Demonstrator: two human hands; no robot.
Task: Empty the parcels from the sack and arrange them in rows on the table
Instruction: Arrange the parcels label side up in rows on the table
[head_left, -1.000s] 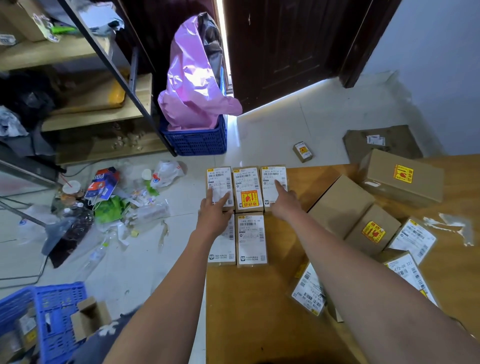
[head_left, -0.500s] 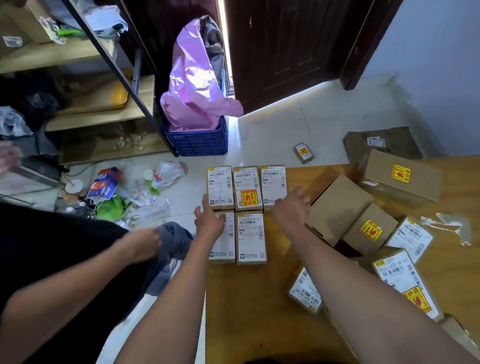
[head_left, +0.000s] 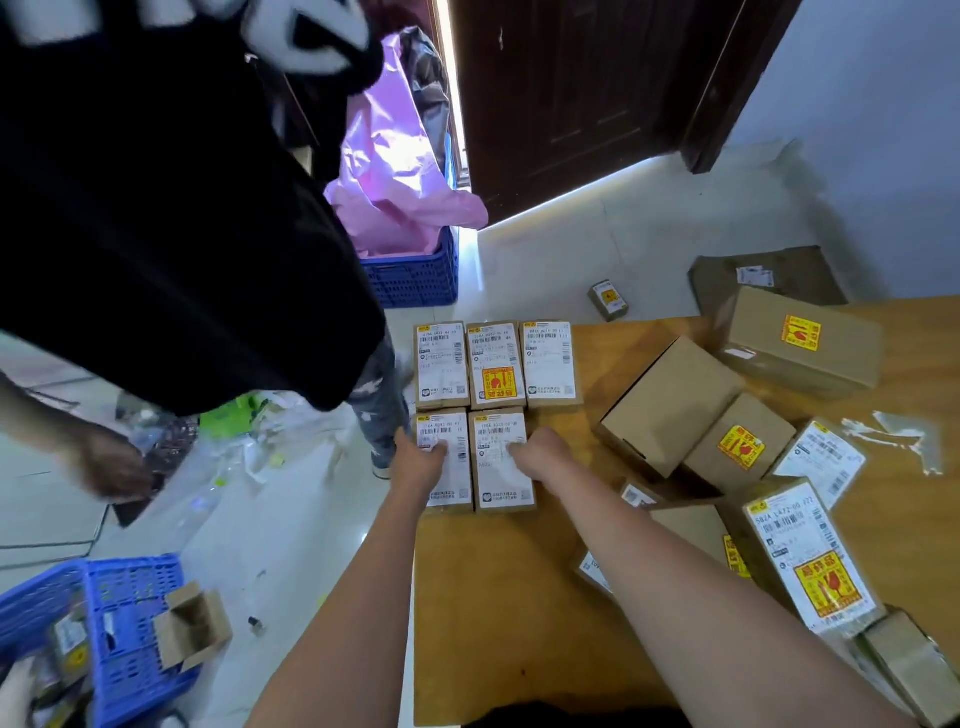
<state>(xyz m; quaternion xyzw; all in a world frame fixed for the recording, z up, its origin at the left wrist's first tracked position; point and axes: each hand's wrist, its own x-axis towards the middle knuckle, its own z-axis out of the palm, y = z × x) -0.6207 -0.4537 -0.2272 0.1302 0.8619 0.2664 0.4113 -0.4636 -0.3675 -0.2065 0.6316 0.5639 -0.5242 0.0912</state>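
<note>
Wooden table (head_left: 519, 597) fills the lower right, its far left corner carrying five labelled parcels — three in a far row (head_left: 496, 364), two in a near row (head_left: 475, 460), edges touching. Left hand (head_left: 418, 462) lies on the near-left parcel and right hand (head_left: 540, 452) on the near-right one, fingers laid flat on the labels. Loose boxes (head_left: 670, 405) sit jumbled to the right. Another person in black (head_left: 171, 208) stands on the floor — beside a pink bag (head_left: 395, 171).
</note>
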